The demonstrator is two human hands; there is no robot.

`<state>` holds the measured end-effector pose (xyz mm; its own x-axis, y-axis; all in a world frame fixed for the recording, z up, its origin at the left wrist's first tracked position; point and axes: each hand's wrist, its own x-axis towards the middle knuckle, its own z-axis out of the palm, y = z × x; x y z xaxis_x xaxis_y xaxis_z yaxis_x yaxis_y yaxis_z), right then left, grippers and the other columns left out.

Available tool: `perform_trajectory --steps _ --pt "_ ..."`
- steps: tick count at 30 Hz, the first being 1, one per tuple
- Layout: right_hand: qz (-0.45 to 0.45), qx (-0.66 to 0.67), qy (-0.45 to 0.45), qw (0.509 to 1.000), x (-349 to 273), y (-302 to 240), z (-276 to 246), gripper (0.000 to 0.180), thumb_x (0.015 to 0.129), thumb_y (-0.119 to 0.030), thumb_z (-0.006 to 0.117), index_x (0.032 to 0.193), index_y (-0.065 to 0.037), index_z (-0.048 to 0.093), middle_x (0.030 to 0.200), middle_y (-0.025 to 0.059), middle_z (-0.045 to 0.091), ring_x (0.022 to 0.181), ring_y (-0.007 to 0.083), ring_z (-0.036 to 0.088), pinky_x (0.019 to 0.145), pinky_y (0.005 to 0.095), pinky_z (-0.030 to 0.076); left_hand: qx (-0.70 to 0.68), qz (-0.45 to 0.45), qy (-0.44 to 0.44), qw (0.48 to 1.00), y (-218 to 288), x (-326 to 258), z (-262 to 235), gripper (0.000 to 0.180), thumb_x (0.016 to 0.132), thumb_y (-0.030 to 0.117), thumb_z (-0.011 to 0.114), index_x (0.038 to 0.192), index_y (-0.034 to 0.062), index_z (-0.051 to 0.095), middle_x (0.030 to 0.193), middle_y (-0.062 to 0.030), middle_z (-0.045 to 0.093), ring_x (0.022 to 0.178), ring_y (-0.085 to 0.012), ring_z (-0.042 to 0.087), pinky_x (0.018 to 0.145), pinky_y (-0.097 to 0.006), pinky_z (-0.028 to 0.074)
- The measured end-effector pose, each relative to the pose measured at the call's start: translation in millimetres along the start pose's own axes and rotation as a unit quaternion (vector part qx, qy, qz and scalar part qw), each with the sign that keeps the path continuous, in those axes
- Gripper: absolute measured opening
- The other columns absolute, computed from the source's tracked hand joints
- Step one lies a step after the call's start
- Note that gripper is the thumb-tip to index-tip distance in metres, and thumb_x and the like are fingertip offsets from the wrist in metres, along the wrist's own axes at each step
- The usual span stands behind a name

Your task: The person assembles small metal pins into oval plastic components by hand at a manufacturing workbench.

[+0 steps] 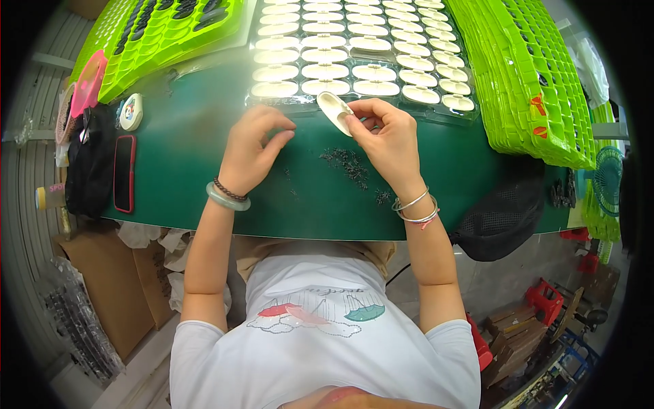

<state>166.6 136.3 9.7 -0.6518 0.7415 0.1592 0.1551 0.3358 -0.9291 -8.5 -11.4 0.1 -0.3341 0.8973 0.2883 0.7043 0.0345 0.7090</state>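
Note:
A cream-white oval plastic shell (334, 112), hollow like a shallow case half, is pinched between the thumb and fingers of my right hand (388, 140). It tilts above the front edge of the tray. My left hand (257, 146) hovers to its left, thumb and forefinger drawn close together; whether a small part sits between them is too small to tell. Between and below my hands, tiny dark parts (347, 167) lie scattered on the green tabletop (300, 201). Just beyond, a clear tray (310, 105) holds rows of similar white oval shells (327, 87).
Green plastic trays (538, 88) are stacked at the right, and another green tray (184, 44) with dark pieces stands far left. A phone (125, 174), a white oval gadget (131, 112) and a black bag (88, 160) lie left. A black mesh cap (501, 215) overhangs the front edge.

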Motion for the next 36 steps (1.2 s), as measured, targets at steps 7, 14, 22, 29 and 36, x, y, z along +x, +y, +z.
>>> perform_trajectory --steps 7,14,22,29,36 --pt "-0.052 -0.025 0.032 0.998 -8 -2 11 0.013 0.081 -0.007 0.07 0.092 0.001 0.072 0.079 0.0098 0.07 0.06 0.015 0.065 0.055 0.0269 0.051 -0.24 -0.134 0.089 0.957 11 -9 14 0.011 0.089 0.006 0.067 0.097 -0.0011 0.067 0.086 -0.0083 0.068 0.073 -0.0131 0.063 0.066 -0.025 0.05" --pt "-0.148 -0.063 0.057 0.985 -16 1 23 0.009 0.079 -0.004 0.071 0.088 0.0 0.069 0.073 0.0099 0.063 0.057 0.0212 0.061 0.052 0.0308 0.05 -0.056 0.026 0.188 0.98 46 -3 39 0.014 0.08 -0.001 0.073 0.093 0.0023 0.069 0.085 -0.0087 0.068 0.071 -0.02 0.062 0.063 -0.029 0.051" --pt "-0.197 -0.108 0.073 0.972 -19 1 25 0.012 0.079 -0.003 0.07 0.091 -0.001 0.067 0.074 0.0096 0.06 0.057 0.024 0.061 0.051 0.0329 0.05 -0.033 0.039 0.192 0.98 48 0 47 0.015 0.079 -0.006 0.073 0.093 -0.0015 0.069 0.088 -0.0101 0.069 0.073 -0.0165 0.063 0.066 -0.026 0.051" --pt "-0.207 -0.116 0.071 0.969 -20 2 27 0.012 0.08 -0.003 0.069 0.091 0.0 0.067 0.076 0.0103 0.061 0.058 0.0255 0.061 0.052 0.0337 0.051 -0.072 0.024 0.199 0.977 44 2 49 0.014 0.079 -0.003 0.073 0.091 0.0014 0.069 0.085 -0.0102 0.068 0.07 -0.0195 0.063 0.062 -0.029 0.051" --pt "-0.212 -0.115 0.068 0.968 -21 3 26 0.013 0.08 -0.004 0.069 0.092 0.001 0.067 0.076 0.0109 0.061 0.058 0.0264 0.061 0.052 0.0343 0.051 -0.074 0.022 0.199 0.977 42 2 49 0.014 0.079 -0.003 0.073 0.092 0.0013 0.07 0.085 -0.0103 0.068 0.07 -0.0189 0.063 0.062 -0.028 0.051"
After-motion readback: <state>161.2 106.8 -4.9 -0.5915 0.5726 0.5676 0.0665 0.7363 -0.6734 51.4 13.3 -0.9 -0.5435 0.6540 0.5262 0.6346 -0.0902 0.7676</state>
